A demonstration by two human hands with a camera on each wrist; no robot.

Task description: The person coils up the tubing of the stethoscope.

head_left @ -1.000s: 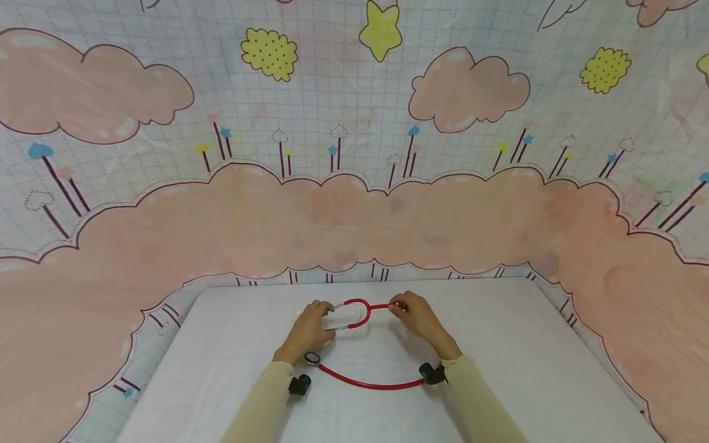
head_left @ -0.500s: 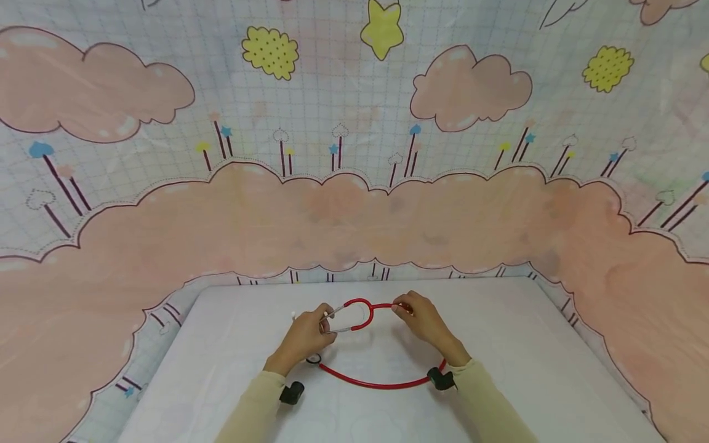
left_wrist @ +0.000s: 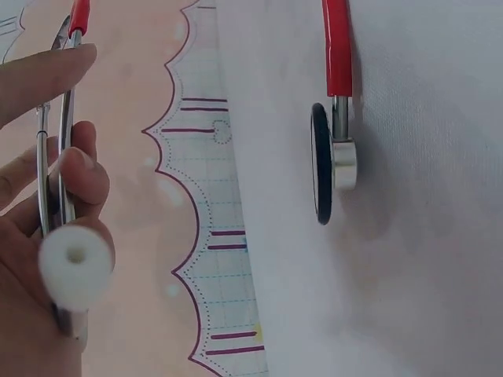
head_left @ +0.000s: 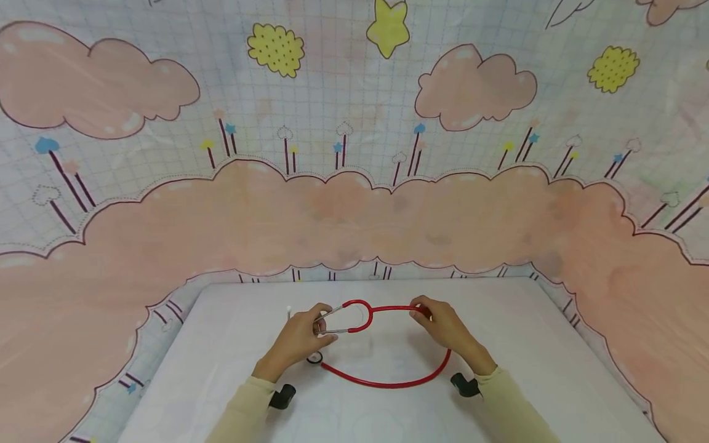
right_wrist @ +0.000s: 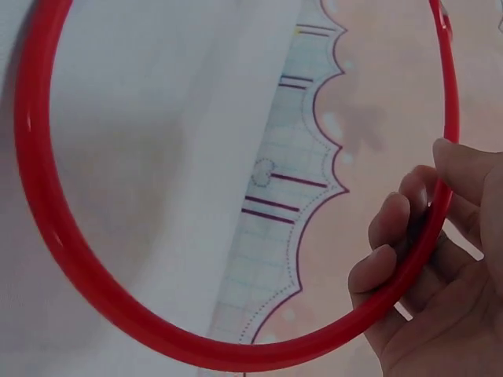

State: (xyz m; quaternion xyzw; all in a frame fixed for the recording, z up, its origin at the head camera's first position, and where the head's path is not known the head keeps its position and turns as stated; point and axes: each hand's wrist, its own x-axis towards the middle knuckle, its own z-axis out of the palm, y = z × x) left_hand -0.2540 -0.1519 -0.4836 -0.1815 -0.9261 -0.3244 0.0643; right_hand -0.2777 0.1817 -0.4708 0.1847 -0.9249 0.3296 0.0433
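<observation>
A red stethoscope (head_left: pixel 370 315) is stretched between my two hands above the white table. My left hand (head_left: pixel 299 337) holds its metal ear tubes, with fingers curled about them; a white eartip (left_wrist: pixel 76 267) juts toward the camera in the left wrist view. My right hand (head_left: pixel 447 326) grips the red tubing (right_wrist: pixel 452 102) between thumb and fingers, right of the Y-shaped fork. From there the tubing loops down and back left in a wide curve. Its round chestpiece (left_wrist: pixel 344 165), black-rimmed with a silver body, lies close below my left hand.
The white tabletop (head_left: pixel 526 326) spreads around both hands. Behind and beside it hangs a patterned cloth (head_left: pixel 354 221) with clouds and stars. Black wrist cameras (head_left: pixel 465 385) sit below each wrist.
My right hand has slid right along the tubing, so more red tube shows between it and the fork. My left hand has shifted slightly left, still holding the ear tubes.
</observation>
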